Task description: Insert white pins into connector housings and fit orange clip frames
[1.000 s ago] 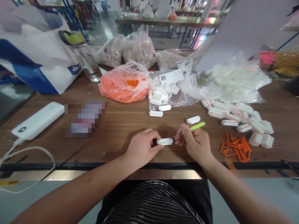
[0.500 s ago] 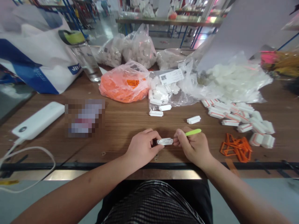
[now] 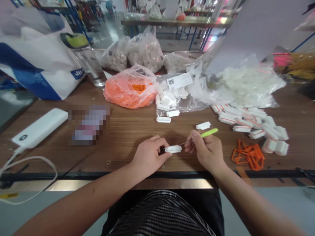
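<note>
Between thumb and fingers, my left hand (image 3: 149, 154) pinches one end of a small white plastic connector block (image 3: 173, 149) with a row of tiny holes, close above the table. My right hand (image 3: 208, 149) is closed around a thin pick with a lime-green handle (image 3: 209, 132). Its fine metal shaft (image 3: 182, 143) points left, with the tip near the right end of the block; whether they touch I cannot tell. A loose white block (image 3: 203, 125) lies just beyond my right hand. Orange plastic frames (image 3: 248, 155) form a small heap to its right.
White blocks with orange stripes (image 3: 246, 119) are piled at the right. Behind lie a bag of orange parts (image 3: 129, 87), an opened bag of white blocks (image 3: 169, 98) and a bag of pale parts (image 3: 246, 82). A power bank (image 3: 40, 127) and a bottle (image 3: 88, 62) stand left.
My right hand has moved slightly right with the pick, drawing it back from the block so more of the metal shaft shows. The left hand keeps its hold on the block.
</note>
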Demonstrator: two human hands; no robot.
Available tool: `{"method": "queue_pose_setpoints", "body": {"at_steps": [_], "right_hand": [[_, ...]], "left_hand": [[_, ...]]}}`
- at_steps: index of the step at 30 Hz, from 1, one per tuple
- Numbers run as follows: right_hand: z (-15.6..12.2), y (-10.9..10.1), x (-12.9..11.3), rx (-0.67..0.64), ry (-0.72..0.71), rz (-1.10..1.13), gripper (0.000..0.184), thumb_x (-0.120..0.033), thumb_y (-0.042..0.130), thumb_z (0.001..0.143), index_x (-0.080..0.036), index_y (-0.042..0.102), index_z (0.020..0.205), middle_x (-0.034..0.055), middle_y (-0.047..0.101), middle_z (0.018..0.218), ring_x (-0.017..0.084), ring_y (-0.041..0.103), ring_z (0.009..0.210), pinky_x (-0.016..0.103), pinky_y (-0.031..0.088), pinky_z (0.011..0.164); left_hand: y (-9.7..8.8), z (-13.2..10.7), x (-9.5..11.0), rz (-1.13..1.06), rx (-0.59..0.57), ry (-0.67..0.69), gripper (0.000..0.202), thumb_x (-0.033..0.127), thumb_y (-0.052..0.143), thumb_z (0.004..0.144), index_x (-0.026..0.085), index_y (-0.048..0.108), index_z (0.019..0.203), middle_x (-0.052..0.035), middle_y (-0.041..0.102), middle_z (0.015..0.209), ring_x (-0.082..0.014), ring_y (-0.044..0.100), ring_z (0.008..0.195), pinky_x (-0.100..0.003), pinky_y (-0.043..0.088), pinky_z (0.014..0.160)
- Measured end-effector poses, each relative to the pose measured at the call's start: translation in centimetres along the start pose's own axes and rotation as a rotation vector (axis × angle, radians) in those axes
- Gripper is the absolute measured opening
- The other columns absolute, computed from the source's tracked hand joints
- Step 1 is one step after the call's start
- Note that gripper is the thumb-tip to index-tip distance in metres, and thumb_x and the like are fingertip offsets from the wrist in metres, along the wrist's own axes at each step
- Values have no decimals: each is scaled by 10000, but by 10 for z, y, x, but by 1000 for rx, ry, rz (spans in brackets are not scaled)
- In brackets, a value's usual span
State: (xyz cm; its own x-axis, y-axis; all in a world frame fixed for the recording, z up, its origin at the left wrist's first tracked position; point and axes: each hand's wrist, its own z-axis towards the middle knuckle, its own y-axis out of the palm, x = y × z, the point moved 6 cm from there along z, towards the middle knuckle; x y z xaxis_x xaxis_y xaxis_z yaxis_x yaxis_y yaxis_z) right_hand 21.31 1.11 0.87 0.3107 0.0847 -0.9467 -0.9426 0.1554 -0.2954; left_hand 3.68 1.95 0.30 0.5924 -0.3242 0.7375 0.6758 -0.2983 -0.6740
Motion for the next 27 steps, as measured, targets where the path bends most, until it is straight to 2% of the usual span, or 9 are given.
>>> {"method": "queue_pose_setpoints", "body": {"at_steps": [3,8,27], "right_hand": [[1,3,5,-30,51,43,449,-538,542,892,-154,631,677,34,664,530,121,629,429,196,519,412],[1,1,5,-7,82,73,474,-580,574,857,-157,622,648,32,652,508,121,617,409,195,512,395],[0,3,0,-35,44,-13,488,-579,534,873,-170,621,622,27,644,486,124,608,395,206,508,392]], "left_hand": [[0,0,0,5,1,2,78,195,724,783,197,645,780,45,507,698,-114,494,632,-261,365,609],[0,0,0,17,0,9,88,197,730,777,197,642,776,44,504,688,-121,497,640,-265,368,615],[0,0,0,21,-7,3,80,203,722,784,201,642,786,43,504,692,-123,496,643,-264,375,615]]}}
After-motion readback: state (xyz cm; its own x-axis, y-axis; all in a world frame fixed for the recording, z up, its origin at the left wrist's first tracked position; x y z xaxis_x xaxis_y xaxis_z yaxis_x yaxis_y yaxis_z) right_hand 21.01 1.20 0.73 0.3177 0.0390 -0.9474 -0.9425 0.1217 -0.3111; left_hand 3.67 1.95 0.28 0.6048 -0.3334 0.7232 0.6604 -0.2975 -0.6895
